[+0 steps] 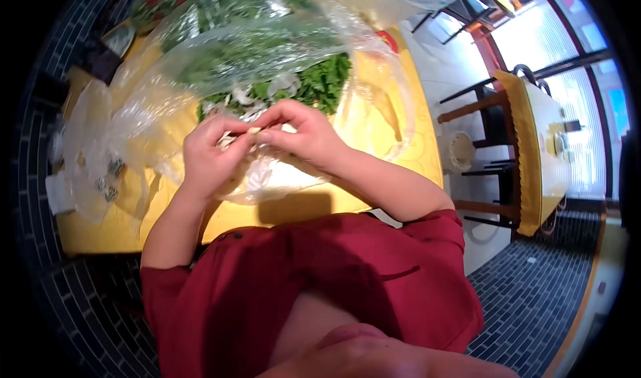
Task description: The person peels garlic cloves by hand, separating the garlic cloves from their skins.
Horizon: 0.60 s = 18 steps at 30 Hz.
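Observation:
Both my hands meet over the near part of a clear plastic bag on a yellow table. My left hand point(217, 151) and my right hand point(297, 134) pinch a small pale piece point(254, 131) between their fingertips; it looks like a garlic clove, but is too small to be sure. White papery bits lie around the fingers. Just beyond the hands, leafy greens point(324, 84) spread out, partly covered by the clear plastic bag point(267, 41). What lies beneath my palms is hidden.
The yellow table point(300, 208) reaches to my body. More crumpled plastic point(93, 144) lies at the left, with a white box point(60, 193) at the edge. Red items in a bag point(160, 4) are at the far left. Another table point(547, 151), chairs and a bin point(461, 151) stand at the right.

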Tool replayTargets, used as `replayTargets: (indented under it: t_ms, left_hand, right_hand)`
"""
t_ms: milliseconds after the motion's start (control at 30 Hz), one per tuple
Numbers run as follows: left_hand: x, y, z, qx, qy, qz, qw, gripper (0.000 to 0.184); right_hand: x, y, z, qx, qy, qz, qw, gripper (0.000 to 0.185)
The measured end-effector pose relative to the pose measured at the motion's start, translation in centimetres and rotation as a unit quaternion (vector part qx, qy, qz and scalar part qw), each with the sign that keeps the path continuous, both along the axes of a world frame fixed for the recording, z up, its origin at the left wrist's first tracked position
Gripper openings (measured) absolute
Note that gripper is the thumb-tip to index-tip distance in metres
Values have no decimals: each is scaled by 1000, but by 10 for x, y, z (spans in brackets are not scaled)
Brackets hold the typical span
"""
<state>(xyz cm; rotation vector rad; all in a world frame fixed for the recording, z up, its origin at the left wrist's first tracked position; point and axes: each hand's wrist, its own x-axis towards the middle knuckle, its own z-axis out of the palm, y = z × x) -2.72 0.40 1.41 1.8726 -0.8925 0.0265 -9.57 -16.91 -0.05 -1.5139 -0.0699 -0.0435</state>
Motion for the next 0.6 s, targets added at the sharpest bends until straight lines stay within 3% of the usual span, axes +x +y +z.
replayTargets:
  t_ms: [33,167,300,400,500,600]
  left_hand:
    - [2,-2,0,-13,-11,-12,1000,11]
    - [5,3,-6,-11,-26,-30,999,11]
    - [4,-1,-6,-33,-60,-18,997,13]
    - [1,-3,-4,-34,-93,-18,995,15]
    - [1,-2,-3,-21,-124,-34,991,18]
    - [0,-5,0,-18,-156,-33,987,20]
  right_hand:
    - [0,-3,5,-102,-45,-17,994,17]
    - [-1,-2,4,11,46,-23,999,15]
    - [1,-3,-2,-134,-107,-41,984,13]
    - [0,-4,-2,-137,-87,-52,985,12]
    - [1,1,-5,-68,-43,-78,994,12]
    - [1,-1,-7,-143,-96,-71,982,16]
